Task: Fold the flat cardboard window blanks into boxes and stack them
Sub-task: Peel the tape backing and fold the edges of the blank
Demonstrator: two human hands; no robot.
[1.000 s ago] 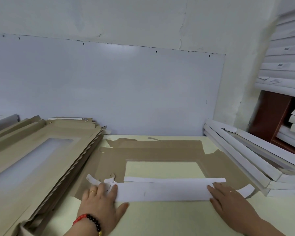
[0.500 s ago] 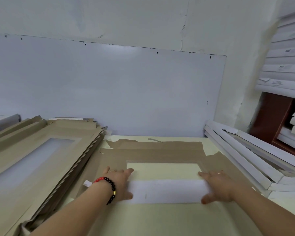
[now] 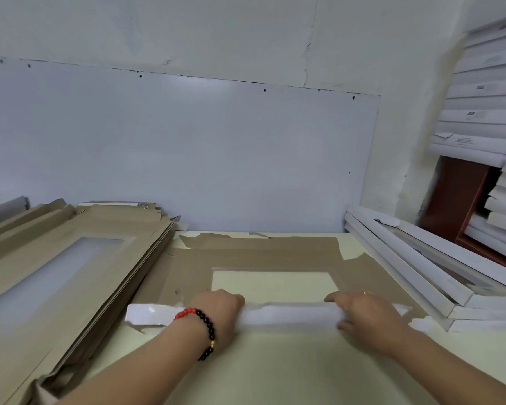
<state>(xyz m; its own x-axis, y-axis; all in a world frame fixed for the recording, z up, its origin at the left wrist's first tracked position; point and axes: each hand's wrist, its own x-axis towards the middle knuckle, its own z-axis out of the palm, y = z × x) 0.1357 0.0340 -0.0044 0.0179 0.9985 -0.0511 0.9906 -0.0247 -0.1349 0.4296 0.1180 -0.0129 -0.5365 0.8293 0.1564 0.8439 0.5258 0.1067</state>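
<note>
A brown cardboard blank (image 3: 260, 255) with a window hole is laid flat beyond the fingers (image 3: 237, 299). Its white near flap (image 3: 287, 314) is folded up under them. Folded white boxes (image 3: 406, 267) are stacked right of them.

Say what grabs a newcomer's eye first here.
Both hands at centre: the left hand, with a red and black bead bracelet on its wrist, and the right hand grip the white near flap of a brown window blank on the pale table. Flat blanks are stacked on the left, folded white boxes on the right.
</note>
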